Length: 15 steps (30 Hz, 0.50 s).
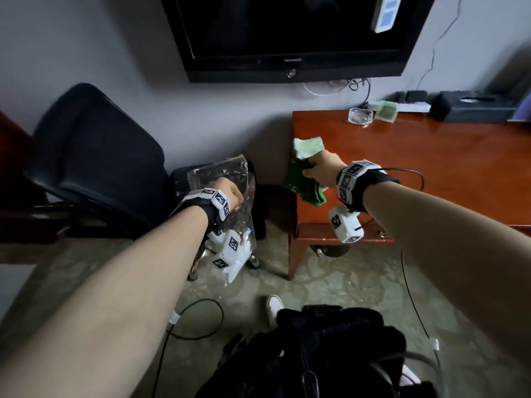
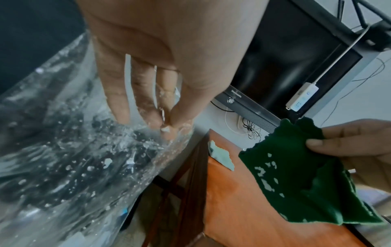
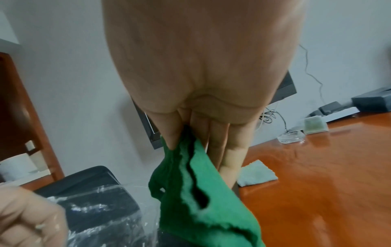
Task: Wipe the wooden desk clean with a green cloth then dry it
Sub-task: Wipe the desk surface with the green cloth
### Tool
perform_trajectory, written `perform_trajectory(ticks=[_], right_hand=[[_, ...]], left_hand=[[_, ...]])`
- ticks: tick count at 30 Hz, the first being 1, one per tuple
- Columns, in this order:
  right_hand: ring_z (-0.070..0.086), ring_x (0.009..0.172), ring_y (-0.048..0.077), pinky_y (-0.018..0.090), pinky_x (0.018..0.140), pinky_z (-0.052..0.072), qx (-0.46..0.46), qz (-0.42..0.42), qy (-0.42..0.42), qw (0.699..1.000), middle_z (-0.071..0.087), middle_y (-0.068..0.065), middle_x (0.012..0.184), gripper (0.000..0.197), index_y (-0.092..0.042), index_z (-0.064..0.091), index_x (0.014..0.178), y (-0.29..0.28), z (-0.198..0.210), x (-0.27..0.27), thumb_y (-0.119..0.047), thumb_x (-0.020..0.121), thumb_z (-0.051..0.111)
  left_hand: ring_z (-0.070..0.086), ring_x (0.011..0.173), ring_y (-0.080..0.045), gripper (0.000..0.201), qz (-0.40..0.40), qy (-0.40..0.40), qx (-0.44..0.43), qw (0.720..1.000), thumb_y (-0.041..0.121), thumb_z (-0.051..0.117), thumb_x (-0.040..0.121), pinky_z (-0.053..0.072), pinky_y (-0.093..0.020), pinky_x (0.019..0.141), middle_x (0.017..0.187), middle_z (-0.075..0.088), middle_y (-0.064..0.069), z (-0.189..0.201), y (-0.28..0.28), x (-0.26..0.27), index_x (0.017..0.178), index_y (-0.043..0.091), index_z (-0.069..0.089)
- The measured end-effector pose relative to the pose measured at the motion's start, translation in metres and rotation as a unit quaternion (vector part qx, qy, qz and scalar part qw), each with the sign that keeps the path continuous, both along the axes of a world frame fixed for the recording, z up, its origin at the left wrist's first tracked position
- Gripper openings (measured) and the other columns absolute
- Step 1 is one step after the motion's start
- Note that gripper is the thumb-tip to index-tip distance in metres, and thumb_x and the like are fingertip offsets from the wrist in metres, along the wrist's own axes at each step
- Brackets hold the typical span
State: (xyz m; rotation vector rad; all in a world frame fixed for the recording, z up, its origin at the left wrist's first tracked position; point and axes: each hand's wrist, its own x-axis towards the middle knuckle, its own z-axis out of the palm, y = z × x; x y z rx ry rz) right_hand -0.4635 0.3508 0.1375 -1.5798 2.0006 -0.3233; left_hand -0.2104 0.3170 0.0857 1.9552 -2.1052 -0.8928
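Note:
My right hand [image 1: 317,169] pinches a dark green cloth [image 1: 304,186] at the left end of the red-brown wooden desk [image 1: 431,168]; the cloth [image 3: 196,192] hangs from my fingers over the desk's edge, with pale crumbs stuck to it [image 2: 296,183]. My left hand [image 1: 230,196] is left of the desk, its fingertips [image 2: 169,123] pinching the rim of a clear plastic bag [image 2: 74,158] speckled with white bits. A pale green cloth [image 1: 309,146] lies on the desk's left edge, just beyond my right hand.
A black chair [image 1: 92,156] stands at the left, and a black bin [image 1: 186,179] holds the clear bag [image 1: 230,179]. A TV [image 1: 287,35] hangs on the wall. A glass ashtray [image 1: 360,115], small green packet [image 1: 386,110] and black boxes [image 1: 471,109] sit at the desk's back.

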Motion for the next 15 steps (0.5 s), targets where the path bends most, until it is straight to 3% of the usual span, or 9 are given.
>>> perform_trajectory(ticks=[5, 9, 13, 15], right_hand=[[0.069, 0.085, 0.031, 0.046, 0.078, 0.058, -0.009, 0.012, -0.022, 1.0, 0.07, 0.016, 0.098, 0.023, -0.005, 0.067, 0.109, -0.071, -0.007, 0.028, -0.018, 0.091, 0.06], [0.069, 0.083, 0.032, 0.045, 0.077, 0.059, -0.014, 0.001, -0.029, 0.999, 0.071, 0.014, 0.092, 0.021, -0.009, 0.07, 0.103, -0.131, -0.024, 0.052, -0.022, 0.088, 0.063], [0.067, 0.09, 0.034, 0.039, 0.079, 0.056, -0.008, -0.014, -0.037, 0.999, 0.07, 0.017, 0.097, 0.023, -0.006, 0.071, 0.103, -0.171, -0.041, 0.074, -0.02, 0.087, 0.064], [0.066, 0.093, 0.033, 0.034, 0.075, 0.051, 0.0, -0.017, -0.03, 0.999, 0.069, 0.017, 0.1, 0.024, -0.006, 0.07, 0.105, -0.186, -0.049, 0.084, -0.021, 0.088, 0.063]], left_hand=[[0.068, 0.066, -0.015, 0.031, 0.016, -0.007, -0.032, 0.999, 0.0, 0.062, 0.071, 0.055, -0.022, 0.064, 0.062, 0.07, 0.009, -0.001, -0.064, 0.039, 0.06, 0.027, 0.074], [0.07, 0.067, -0.025, 0.042, 0.044, -0.005, -0.045, 0.998, -0.006, 0.058, 0.073, 0.058, -0.028, 0.063, 0.055, 0.066, 0.009, -0.015, -0.126, 0.07, 0.047, 0.026, 0.067], [0.069, 0.072, -0.028, 0.037, 0.039, -0.016, -0.007, 0.999, -0.005, 0.065, 0.081, 0.06, -0.035, 0.074, 0.065, 0.068, 0.002, -0.027, -0.177, 0.096, 0.057, 0.022, 0.068], [0.07, 0.073, -0.027, 0.033, 0.06, -0.02, -0.011, 0.998, -0.002, 0.064, 0.082, 0.061, -0.037, 0.072, 0.07, 0.071, -0.001, -0.035, -0.196, 0.107, 0.059, 0.022, 0.068]])
